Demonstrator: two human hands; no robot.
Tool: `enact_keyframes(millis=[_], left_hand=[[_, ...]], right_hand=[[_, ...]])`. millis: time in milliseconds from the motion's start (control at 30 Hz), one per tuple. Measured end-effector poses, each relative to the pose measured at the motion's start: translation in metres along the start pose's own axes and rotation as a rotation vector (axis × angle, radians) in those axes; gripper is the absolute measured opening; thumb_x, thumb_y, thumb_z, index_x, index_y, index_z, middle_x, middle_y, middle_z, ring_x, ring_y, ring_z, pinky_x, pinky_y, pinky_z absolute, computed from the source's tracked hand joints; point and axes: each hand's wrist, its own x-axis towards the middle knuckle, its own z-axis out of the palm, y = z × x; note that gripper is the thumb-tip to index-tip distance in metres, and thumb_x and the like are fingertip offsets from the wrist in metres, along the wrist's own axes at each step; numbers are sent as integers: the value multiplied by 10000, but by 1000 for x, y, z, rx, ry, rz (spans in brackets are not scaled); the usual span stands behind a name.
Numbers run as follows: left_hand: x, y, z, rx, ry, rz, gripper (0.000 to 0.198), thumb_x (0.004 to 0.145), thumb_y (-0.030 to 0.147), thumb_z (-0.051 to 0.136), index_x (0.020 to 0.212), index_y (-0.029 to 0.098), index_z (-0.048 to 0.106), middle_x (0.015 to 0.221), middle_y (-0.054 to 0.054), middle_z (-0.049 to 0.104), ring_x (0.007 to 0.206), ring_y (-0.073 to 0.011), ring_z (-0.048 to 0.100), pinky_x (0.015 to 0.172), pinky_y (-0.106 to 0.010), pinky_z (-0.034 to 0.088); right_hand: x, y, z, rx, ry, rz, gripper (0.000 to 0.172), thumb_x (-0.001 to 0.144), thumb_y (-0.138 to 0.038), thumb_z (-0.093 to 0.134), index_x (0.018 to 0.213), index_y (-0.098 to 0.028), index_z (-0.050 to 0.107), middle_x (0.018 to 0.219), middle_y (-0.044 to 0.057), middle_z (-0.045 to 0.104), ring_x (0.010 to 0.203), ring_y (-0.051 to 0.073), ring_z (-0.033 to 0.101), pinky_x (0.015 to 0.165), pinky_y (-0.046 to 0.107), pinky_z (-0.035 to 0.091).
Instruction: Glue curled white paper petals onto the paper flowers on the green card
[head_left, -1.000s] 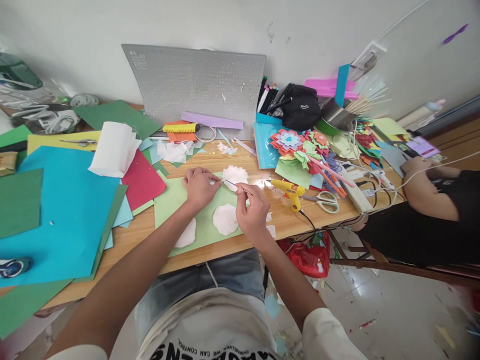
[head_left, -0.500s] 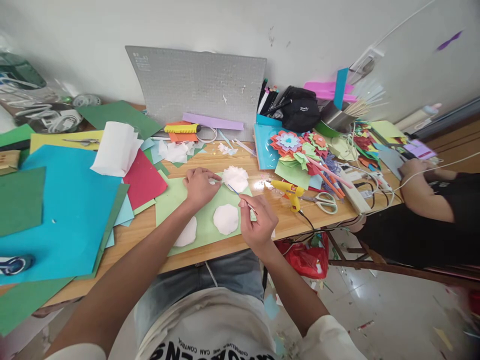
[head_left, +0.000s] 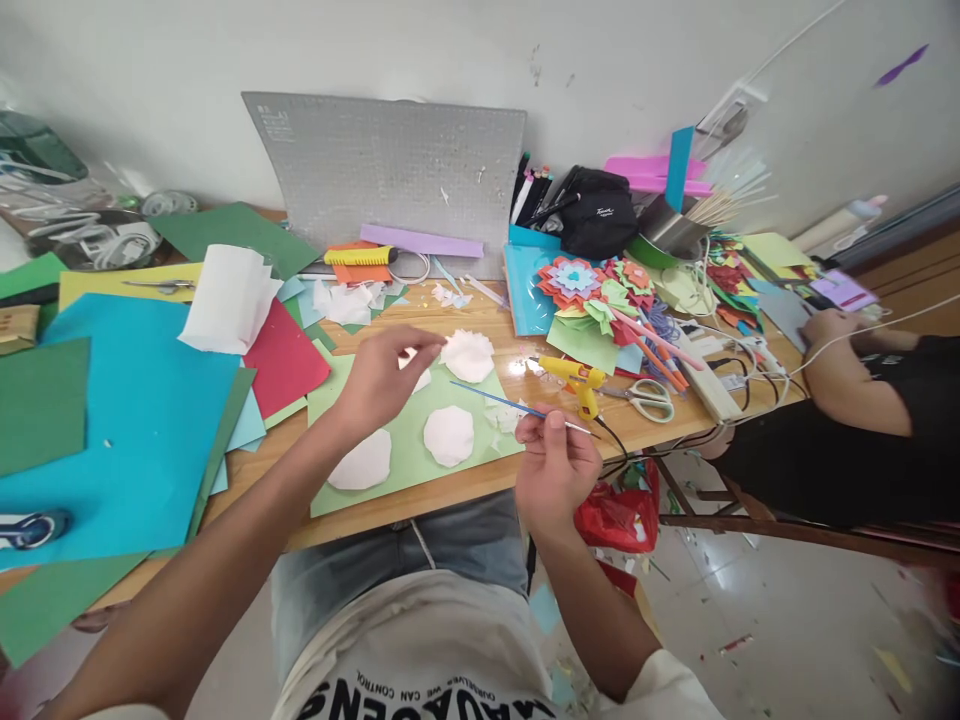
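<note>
A thin blue stick is slanting over the pale green rectangular paper sheet; the right hand is pinching it by the sheet's right edge. The left hand is hovering over the sheet's far side, fingertips drawn together near a frilled white paper round; whether they are gripping anything, I cannot tell. The step in hand is seemingly involving that round, its thin-looking frills calling for a light touch. A yellow glue gun is lying right of the sheet.

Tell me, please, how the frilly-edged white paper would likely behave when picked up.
The frilly-edged white paper is probably light and floppy, given its thin, ruffled edge. It may crush under a firm pinch, since its frills look fine and crinkled.
</note>
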Motion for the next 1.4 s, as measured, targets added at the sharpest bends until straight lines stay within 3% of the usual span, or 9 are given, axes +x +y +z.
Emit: enact_keyframes(millis=[100, 267, 500, 700, 900, 1067, 1233, 1400], left_hand=[[-23, 13, -6, -142, -156, -62, 315, 913, 452, 559, 983, 203, 739, 993, -51, 735, 881, -188, 631, 734, -284, 463], [-49, 14, -3, -129, -106, -38, 207, 835, 399, 690, 902, 205, 724, 925, -37, 713, 858, -181, 618, 743, -289, 449], [-77, 1, -2, -110, -138, -88, 202, 891, 388, 627, 809, 226, 715, 860, -22, 703, 828, -175, 621, 748, -295, 451], [-106, 6, -8, 0, -145, -49, 258, 959, 372, 515, 799, 217, 646, 818, -23, 645, 811, -171, 563, 721, -287, 416], [-124, 13, -11, 12, -327, -191, 291, 1010, 396, 342, 841, 225, 507, 749, 2, 553, 695, -159, 485, 632, -277, 385], [-133, 18, -7, 52, -461, -146, 264, 1015, 360, 284, 823, 237, 418, 764, 7, 533, 685, -158, 477, 630, -279, 389], [-139, 15, 1, 116, -385, -47, 186, 1002, 271, 300, 858, 238, 413, 795, 3, 536, 681, -149, 490, 629, -270, 399], [-142, 9, 12, 167, -236, 35, 143, 970, 198, 322, 873, 236, 420, 770, 9, 523, 645, -142, 483, 602, -260, 393]], right_hand=[[3, -7, 2, 139, -2, 118, 194, 839, -378, 699, 829, -185, 719, 662, 1, 649, 578, 102, 555, 554, 247, 432], [-3, -8, -1, 212, -33, 197, 181, 803, -365, 740, 784, -185, 733, 733, 8, 658, 579, 93, 555, 556, 252, 424], [-14, -2, -14, 152, -154, 229, 166, 843, -351, 701, 782, -199, 726, 769, 9, 644, 611, 99, 538, 589, 267, 435], [-24, -6, -22, 124, -239, 251, 159, 879, -341, 662, 816, -212, 731, 723, 1, 631, 620, 104, 546, 604, 259, 434], [-35, -12, -31, 52, -319, 191, 185, 911, -334, 615, 841, -201, 723, 765, 21, 652, 635, 117, 563, 608, 269, 455], [-35, -14, -31, 131, -264, 300, 191, 878, -348, 653, 781, -196, 716, 724, 9, 624, 586, 102, 538, 552, 249, 432], [-31, -15, -30, 231, -217, 472, 170, 821, -348, 721, 745, -196, 712, 693, 7, 624, 572, 93, 526, 534, 237, 423], [-35, -15, -28, 196, -217, 499, 213, 800, -389, 737, 747, -183, 716, 646, 3, 603, 570, 102, 528, 521, 240, 420]])
